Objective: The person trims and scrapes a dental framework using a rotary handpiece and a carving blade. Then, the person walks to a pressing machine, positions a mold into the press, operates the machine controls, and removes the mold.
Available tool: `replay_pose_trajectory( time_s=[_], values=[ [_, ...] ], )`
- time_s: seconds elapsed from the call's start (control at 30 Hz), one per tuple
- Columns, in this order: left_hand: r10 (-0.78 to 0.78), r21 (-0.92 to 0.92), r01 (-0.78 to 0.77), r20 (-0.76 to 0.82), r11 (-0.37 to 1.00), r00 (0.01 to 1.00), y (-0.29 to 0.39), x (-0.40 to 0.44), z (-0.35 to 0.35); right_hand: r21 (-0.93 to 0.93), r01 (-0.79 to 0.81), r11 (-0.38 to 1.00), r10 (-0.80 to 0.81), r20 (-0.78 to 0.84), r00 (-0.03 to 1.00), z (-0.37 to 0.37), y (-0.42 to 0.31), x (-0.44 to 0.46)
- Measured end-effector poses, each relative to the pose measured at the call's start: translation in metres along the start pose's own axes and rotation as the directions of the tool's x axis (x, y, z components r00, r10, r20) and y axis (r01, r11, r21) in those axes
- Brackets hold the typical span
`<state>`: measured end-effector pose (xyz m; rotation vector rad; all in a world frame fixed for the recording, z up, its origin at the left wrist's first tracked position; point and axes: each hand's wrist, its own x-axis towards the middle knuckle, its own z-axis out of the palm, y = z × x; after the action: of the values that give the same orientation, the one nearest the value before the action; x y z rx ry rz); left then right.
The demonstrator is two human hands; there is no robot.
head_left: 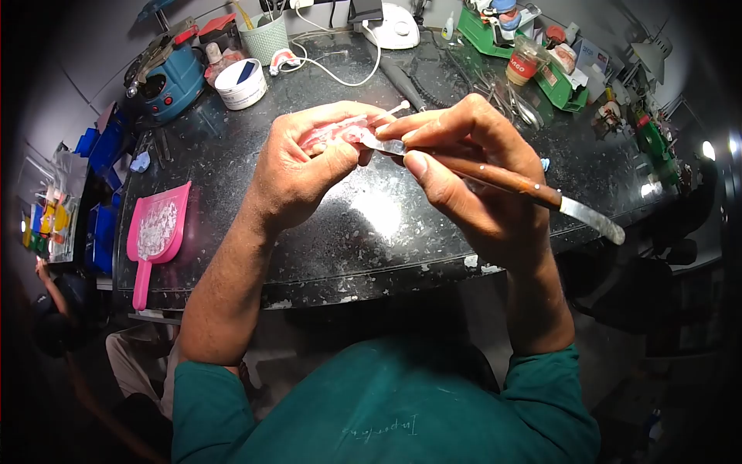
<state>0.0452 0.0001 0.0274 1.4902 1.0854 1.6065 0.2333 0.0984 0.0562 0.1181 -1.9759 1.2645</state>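
In my left hand (292,166) is a pink and whitish dental piece that looks like a denture (334,137); the fingers curl round it and hide much of it. A thin pale rod with a knobbed end (399,108) sticks out beyond those fingers, and I cannot tell whether it belongs to the piece. My right hand (498,166) grips a wax knife (506,179) by its riveted wooden handle. Its metal blade points left and meets the right side of the pink piece. The handle's metal butt end extends out to the lower right. Both hands are above the black bench.
A pink dustpan with white crumbs (157,228) lies at left on the scuffed bench (309,263). Behind stand a blue machine (174,85), a white tub (240,87) and a dental model (284,61). Green bins (558,87) and metal tools (516,108) are at back right. Another person's leg (139,359) shows lower left.
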Motion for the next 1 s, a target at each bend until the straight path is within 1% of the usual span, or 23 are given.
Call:
replay_pose_trajectory(
  time_s=[0.03, 0.1, 0.2, 0.23, 0.3, 0.37, 0.43, 0.5, 0.53, 0.57, 0.63, 0.67, 0.77, 0.83, 0.93, 1.0],
  values=[
    [-0.007, 0.03, 0.007, 0.001, 1.0, 1.0, 0.0, 0.0, 0.0, -0.032, 0.0, 0.999, 0.0, 0.012, 1.0, 0.0, -0.001, 0.0],
    [-0.037, 0.034, 0.038, -0.005, 0.999, 0.999, 0.003, -0.001, 0.0, -0.099, 0.004, 0.995, 0.0, 0.035, 0.999, -0.002, -0.003, 0.002],
    [-0.054, 0.048, 0.055, -0.038, 0.997, 0.998, 0.002, -0.001, 0.003, -0.053, -0.093, 0.994, 0.096, 0.052, 0.994, -0.002, -0.009, 0.004],
    [-0.054, 0.053, 0.057, -0.053, 0.997, 0.997, 0.0, -0.001, 0.004, -0.115, -0.11, 0.987, 0.119, 0.071, 0.99, -0.002, -0.01, 0.004],
    [-0.082, 0.086, 0.082, -0.007, 0.993, 0.997, 0.002, 0.0, 0.003, -0.238, -0.14, 0.961, 0.169, 0.105, 0.98, -0.004, -0.011, 0.005],
    [-0.104, 0.109, 0.101, 0.02, 0.989, 0.994, 0.003, 0.001, 0.003, -0.262, -0.127, 0.957, 0.162, 0.119, 0.98, -0.007, -0.009, 0.006],
    [-0.119, 0.123, 0.114, 0.03, 0.986, 0.992, 0.003, 0.001, 0.003, -0.237, -0.097, 0.967, 0.126, 0.108, 0.986, -0.007, -0.008, 0.008],
    [-0.099, -0.098, 0.097, -0.013, 0.991, 0.995, -0.004, 0.0, -0.001, -0.186, -0.049, 0.981, 0.065, 0.084, 0.994, -0.006, -0.006, 0.008],
    [-0.058, -0.11, 0.054, -0.033, 0.992, 0.998, -0.004, 0.0, -0.003, -0.116, -0.015, 0.993, 0.022, 0.062, 0.998, -0.004, -0.001, 0.007],
    [-0.057, -0.138, 0.054, -0.017, 0.989, 0.998, -0.005, 0.001, -0.005, -0.046, 0.019, 0.999, -0.017, 0.038, 0.999, -0.004, 0.002, 0.007],
    [-0.059, -0.195, 0.06, 0.01, 0.979, 0.998, -0.006, 0.001, -0.009, -0.06, 0.006, 0.998, -0.003, 0.062, 0.998, -0.005, 0.0, 0.01],
    [-0.072, -0.157, 0.065, -0.038, 0.985, 0.997, -0.005, 0.0, -0.007, -0.065, -0.005, 0.998, 0.009, 0.072, 0.997, -0.005, -0.001, 0.01],
    [-0.082, -0.097, 0.082, 0.001, 0.992, 0.997, -0.004, 0.001, -0.01, -0.086, -0.052, 0.995, 0.06, 0.094, 0.994, -0.008, -0.006, 0.013],
    [-0.081, -0.076, 0.081, -0.005, 0.994, 0.997, -0.001, 0.001, -0.007, -0.116, -0.1, 0.988, 0.113, 0.11, 0.988, -0.01, -0.008, 0.014],
    [-0.101, -0.054, 0.101, 0.008, 0.993, 0.995, 0.003, 0.0, -0.006, -0.121, -0.076, 0.99, 0.091, 0.13, 0.987, -0.012, -0.007, 0.014],
    [-0.109, -0.038, 0.11, 0.021, 0.993, 0.994, 0.004, 0.0, -0.006, -0.15, -0.092, 0.984, 0.113, 0.14, 0.984, -0.012, -0.008, 0.014]
  ],
)
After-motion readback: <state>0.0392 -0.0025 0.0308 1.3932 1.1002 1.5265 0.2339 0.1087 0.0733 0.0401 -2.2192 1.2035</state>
